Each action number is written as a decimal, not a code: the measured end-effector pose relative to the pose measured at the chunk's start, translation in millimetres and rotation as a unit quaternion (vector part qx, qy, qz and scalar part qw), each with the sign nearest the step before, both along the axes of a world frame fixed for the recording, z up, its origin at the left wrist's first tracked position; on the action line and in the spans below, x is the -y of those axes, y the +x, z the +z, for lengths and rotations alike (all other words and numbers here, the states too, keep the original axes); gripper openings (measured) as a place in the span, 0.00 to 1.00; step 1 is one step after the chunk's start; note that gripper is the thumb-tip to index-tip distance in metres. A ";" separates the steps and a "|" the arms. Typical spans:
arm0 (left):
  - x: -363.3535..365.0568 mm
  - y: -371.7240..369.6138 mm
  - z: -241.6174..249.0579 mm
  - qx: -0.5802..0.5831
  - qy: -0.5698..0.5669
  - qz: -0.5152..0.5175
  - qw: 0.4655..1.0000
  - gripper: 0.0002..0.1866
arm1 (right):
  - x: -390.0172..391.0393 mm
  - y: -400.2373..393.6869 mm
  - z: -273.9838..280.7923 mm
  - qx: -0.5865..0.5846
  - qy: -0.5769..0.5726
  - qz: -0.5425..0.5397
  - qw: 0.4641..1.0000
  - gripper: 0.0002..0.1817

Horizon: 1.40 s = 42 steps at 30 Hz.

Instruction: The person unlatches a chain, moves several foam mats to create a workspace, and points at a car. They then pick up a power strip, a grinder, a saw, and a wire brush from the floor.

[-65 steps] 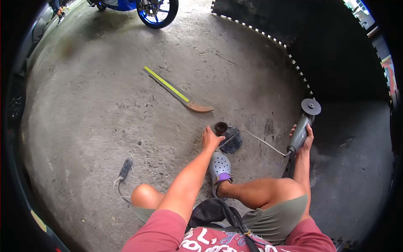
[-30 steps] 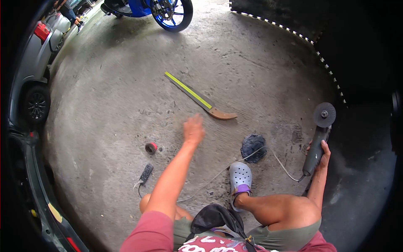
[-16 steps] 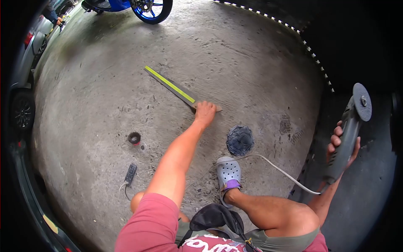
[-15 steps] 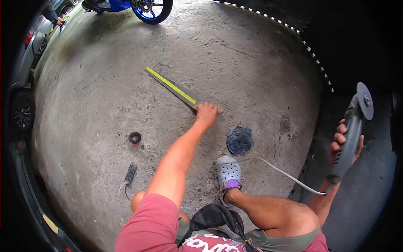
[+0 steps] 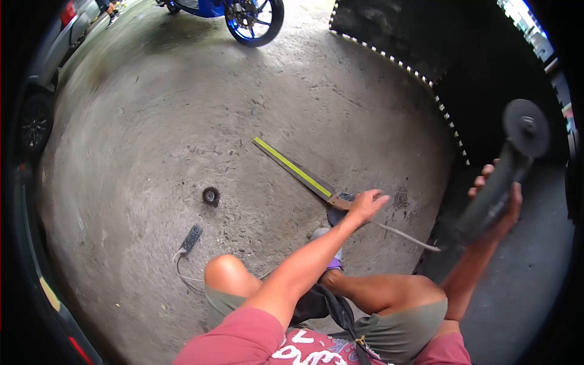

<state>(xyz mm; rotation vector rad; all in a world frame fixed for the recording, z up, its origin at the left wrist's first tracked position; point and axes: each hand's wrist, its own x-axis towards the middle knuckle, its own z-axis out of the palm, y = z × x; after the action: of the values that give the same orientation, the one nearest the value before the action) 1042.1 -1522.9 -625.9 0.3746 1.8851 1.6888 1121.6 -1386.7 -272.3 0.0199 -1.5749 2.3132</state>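
In my right hand, raised at the right, is an angle grinder, blurred by motion. A dark disc is fitted at its upper end. My left hand is closed at the brown handle of a long, straight blade-like tool with a yellow-green strip. The tool slants up and left over the concrete. Beneath the handle and hand, a dark crumpled round thing is mostly covered. A pale cord runs below the grinder.
A cup-shaped wire brush and a black power strip lie on the concrete floor. Dark matting with a white-notched edge borders the right. A blue motorcycle stands at the back, with cars along the left.
My left hand has drawn the long tool toward me and to the right, over the dark crumpled thing. The grinder has tilted and moved slightly lower. My view has shifted.
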 end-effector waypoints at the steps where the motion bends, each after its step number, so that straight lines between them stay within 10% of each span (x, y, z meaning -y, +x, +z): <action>1: 6.1 3.9 44.1 0.082 0.142 -0.005 0.986 0.40 | 4.1 -5.9 -5.0 0.041 0.029 -0.035 0.998 0.30; 5: 16.3 35.2 179.5 0.023 0.365 0.022 0.930 0.42 | 17.2 -40.0 -45.8 0.152 0.051 -0.078 0.984 0.20; 10: 58.2 24.4 235.9 0.038 0.265 -0.006 0.964 0.34 | 21.6 -75.7 -83.6 0.156 0.049 -0.031 0.986 0.18; 13: 67.1 21.0 226.5 -0.021 0.170 0.051 0.984 0.28 | 71.3 -69.7 -57.7 0.131 -0.038 0.020 0.990 0.27; 15: 75.4 17.8 212.5 0.085 0.365 -0.032 0.927 0.22 | 77.2 -77.9 -72.7 0.142 -0.094 0.097 0.981 0.31; 20: 95.5 35.9 163.3 0.216 0.404 0.035 0.888 0.17 | 85.0 -99.0 -164.5 0.202 -0.202 0.234 0.929 0.37; 27: 99.0 37.8 82.4 0.266 0.412 0.046 0.870 0.16 | 94.7 -104.4 -238.7 0.264 -0.224 0.231 0.909 0.36; 42: 68.8 21.6 69.8 0.238 0.422 0.047 0.873 0.17 | 65.5 -112.6 -250.4 0.269 -0.159 0.172 0.934 0.33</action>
<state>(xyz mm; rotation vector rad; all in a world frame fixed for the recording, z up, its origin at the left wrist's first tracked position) 1063.7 -1591.7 -556.1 0.1569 0.7522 2.3467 1008.9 -1452.1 -522.7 -0.4950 -1.4845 3.0173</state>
